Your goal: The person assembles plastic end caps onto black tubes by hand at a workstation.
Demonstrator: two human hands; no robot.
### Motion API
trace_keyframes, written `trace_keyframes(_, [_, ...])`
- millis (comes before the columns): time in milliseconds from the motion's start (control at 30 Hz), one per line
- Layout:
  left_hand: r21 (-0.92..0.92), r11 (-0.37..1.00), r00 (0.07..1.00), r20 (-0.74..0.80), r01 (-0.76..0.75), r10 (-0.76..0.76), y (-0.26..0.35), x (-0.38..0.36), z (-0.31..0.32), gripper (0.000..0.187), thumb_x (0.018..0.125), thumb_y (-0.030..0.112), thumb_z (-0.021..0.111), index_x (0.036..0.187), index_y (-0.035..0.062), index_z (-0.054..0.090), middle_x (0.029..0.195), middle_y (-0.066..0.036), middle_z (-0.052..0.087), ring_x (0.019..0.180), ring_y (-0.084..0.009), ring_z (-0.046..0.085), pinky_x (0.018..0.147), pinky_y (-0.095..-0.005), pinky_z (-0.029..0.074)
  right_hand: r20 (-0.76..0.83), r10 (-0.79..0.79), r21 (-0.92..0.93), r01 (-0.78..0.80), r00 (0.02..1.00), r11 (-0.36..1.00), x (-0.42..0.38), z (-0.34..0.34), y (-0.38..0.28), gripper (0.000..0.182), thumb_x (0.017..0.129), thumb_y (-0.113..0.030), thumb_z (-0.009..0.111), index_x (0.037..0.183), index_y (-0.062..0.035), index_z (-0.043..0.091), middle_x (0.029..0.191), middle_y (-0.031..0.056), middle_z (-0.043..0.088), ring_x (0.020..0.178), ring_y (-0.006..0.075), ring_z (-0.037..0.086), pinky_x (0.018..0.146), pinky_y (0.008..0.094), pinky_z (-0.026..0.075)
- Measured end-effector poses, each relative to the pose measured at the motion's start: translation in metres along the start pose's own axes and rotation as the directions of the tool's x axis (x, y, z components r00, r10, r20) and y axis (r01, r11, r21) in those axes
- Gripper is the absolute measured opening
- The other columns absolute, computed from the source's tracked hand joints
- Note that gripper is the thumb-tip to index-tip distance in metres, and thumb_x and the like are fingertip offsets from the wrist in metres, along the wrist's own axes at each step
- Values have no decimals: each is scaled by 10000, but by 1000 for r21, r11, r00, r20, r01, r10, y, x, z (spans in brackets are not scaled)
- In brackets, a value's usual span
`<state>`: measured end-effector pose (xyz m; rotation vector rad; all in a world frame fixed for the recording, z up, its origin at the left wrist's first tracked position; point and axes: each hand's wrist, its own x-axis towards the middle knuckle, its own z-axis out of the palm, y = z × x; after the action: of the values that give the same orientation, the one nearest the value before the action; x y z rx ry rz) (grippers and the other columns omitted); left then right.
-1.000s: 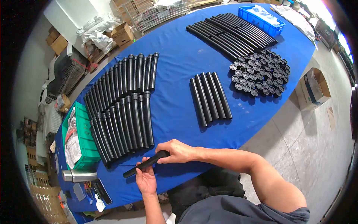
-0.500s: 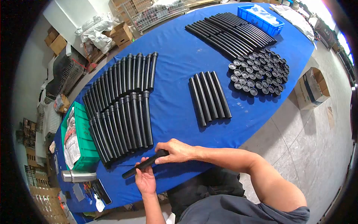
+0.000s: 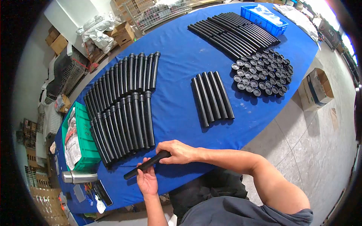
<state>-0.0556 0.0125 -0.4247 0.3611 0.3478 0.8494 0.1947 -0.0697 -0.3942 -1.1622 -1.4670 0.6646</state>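
Observation:
Both hands hold one black tube [image 3: 140,171] above the near edge of the blue-covered table. My left hand [image 3: 147,180] supports its middle from below, thumb and fingers round it. My right hand [image 3: 177,152] grips the upper right end, and its fingers hide that end. Left of the hands lie two rows of capped black tubes [image 3: 124,124]. Several tubes without visible caps [image 3: 213,98] lie side by side farther off. Round black caps [image 3: 262,73] form a cluster at the right, with a long stack of black tubes [image 3: 233,32] behind it.
A green crate [image 3: 87,141] holding newspaper stands at the left edge, beside a steel flask [image 3: 80,177] and small tools [image 3: 90,193]. At the far end is a blue bin [image 3: 264,20] with plastic bags. A cardboard box [image 3: 316,90] sits on the floor at right.
Almost nothing differs. Both hands keep the tube at the same place and tilt, with only a slight shift of the right fingers at its end.

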Motion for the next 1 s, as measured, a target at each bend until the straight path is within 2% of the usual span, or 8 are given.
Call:
trace_keyframes(100, [14, 1000, 1000, 7, -4, 4, -1, -1, 1, 280, 1001, 113, 621, 1250, -13, 616, 1399, -267, 560, 1379, -390, 477, 1178, -489, 427, 156, 352, 35, -361, 923, 932, 4, -14, -22, 377, 862, -303, 744, 1028, 22, 652, 771, 191, 680, 721, 355, 685, 661, 453, 511])
trace_keyframes(300, [6, 1000, 1000, 3, -3, 3, 0, 0, -1, 291, 1004, 113, 616, 1267, -12, 602, 1407, -265, 554, 1383, -385, 474, 1181, -487, 424, 23, 63, 6, -63, 998, 998, 0, -1, 2, 390, 867, -315, 744, 1027, 27, 650, 761, 185, 680, 715, 340, 689, 659, 442, 517])
trace_keyframes(400, [18, 1000, 1000, 14, -6, 6, -1, -1, -1, 297, 1007, 114, 612, 1274, -15, 594, 1412, -266, 547, 1384, -384, 473, 1183, -485, 423, 224, 449, 128, -483, 865, 866, 5, -15, -23, 383, 868, -308, 740, 1024, 30, 648, 782, 191, 682, 741, 336, 692, 677, 442, 518])
trace_keyframes(500, [32, 999, 1000, 14, -13, 13, -2, 0, -2, 298, 1010, 117, 607, 1276, -17, 592, 1414, -266, 545, 1384, -384, 473, 1184, -485, 421, 61, 95, 31, -97, 994, 995, -1, -3, 2, 374, 908, -326, 728, 1058, 2, 629, 736, 127, 646, 673, 263, 645, 636, 419, 497])
trace_keyframes(567, [36, 999, 1000, -10, -18, 19, -1, -1, -1, 295, 1013, 117, 603, 1276, -18, 592, 1411, -267, 547, 1382, -384, 475, 1184, -487, 420, 73, 142, 46, -145, 987, 988, 0, -5, -3, 366, 904, -317, 732, 1056, 0, 631, 752, 128, 651, 686, 259, 649, 641, 416, 498])
trace_keyframes(700, [53, 998, 999, 27, -31, 29, -2, -2, 0, 291, 1019, 118, 590, 1275, -20, 591, 1410, -270, 547, 1376, -387, 481, 1178, -488, 427, 278, 483, 138, -532, 831, 836, 6, -16, -22, 352, 894, -294, 742, 1059, -3, 629, 769, 132, 651, 704, 261, 649, 651, 414, 497])
trace_keyframes(833, [62, 997, 999, 12, -40, 39, -4, 1, 4, 291, 1022, 117, 585, 1278, -22, 586, 1407, -271, 549, 1378, -391, 478, 1163, -488, 446, -42, -58, 4, 58, 997, 998, 3, 0, 1, 386, 892, -309, 751, 1071, 7, 619, 708, 115, 653, 628, 246, 659, 591, 391, 505])
trace_keyframes(1000, [48, 999, 999, 34, -23, 22, -1, -1, -2, 291, 1024, 120, 580, 1282, -17, 584, 1417, -275, 540, 1386, -394, 469, 1159, -490, 450, 194, 349, 126, -376, 917, 918, 3, -13, -17, 393, 893, -306, 746, 1090, 9, 618, 708, 108, 667, 608, 224, 673, 568, 370, 518])
